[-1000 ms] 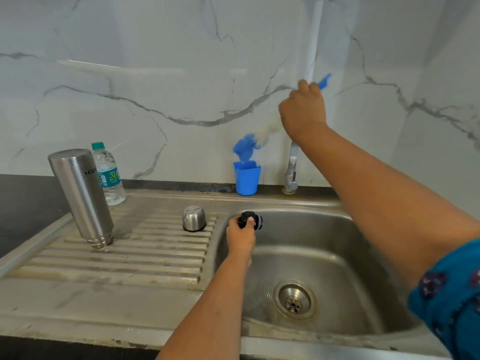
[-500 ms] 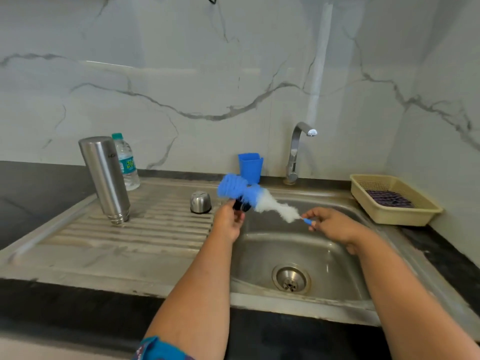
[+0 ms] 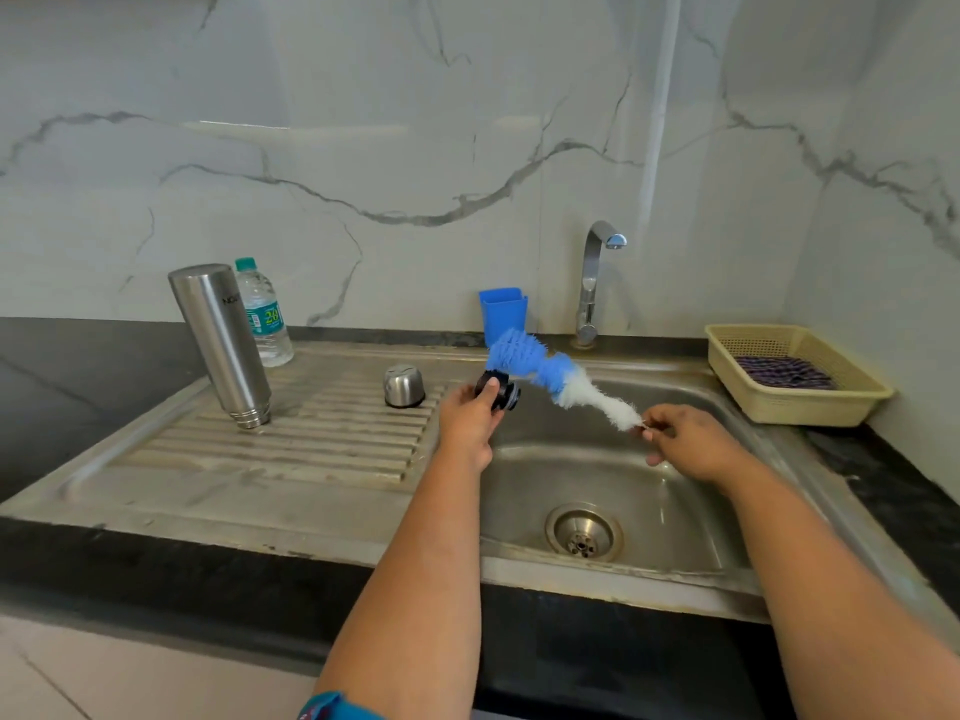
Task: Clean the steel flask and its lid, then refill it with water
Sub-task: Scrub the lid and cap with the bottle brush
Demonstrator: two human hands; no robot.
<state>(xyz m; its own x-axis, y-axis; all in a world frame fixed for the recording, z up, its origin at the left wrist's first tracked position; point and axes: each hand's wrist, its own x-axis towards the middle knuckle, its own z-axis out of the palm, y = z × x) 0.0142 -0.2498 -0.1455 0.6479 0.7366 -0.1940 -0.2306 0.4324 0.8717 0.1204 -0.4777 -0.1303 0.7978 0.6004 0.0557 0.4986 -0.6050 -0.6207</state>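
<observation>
Lid [image 3: 497, 390], small, stiff, likely wet-slippery, gripped by left hand [image 3: 469, 419] at its rim; right hand [image 3: 685, 440] pinches soft bottle brush [image 3: 550, 376] by its handle end.

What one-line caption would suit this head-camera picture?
Over the sink, the left hand holds a black stopper while the right hand brings a bottle brush to it.

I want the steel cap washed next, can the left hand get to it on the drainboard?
Probably yes, once freed. The steel cap stands alone on the drainboard, just beside the left hand, nothing between them. But that hand grips the black stopper, so it must set that down first.
</observation>
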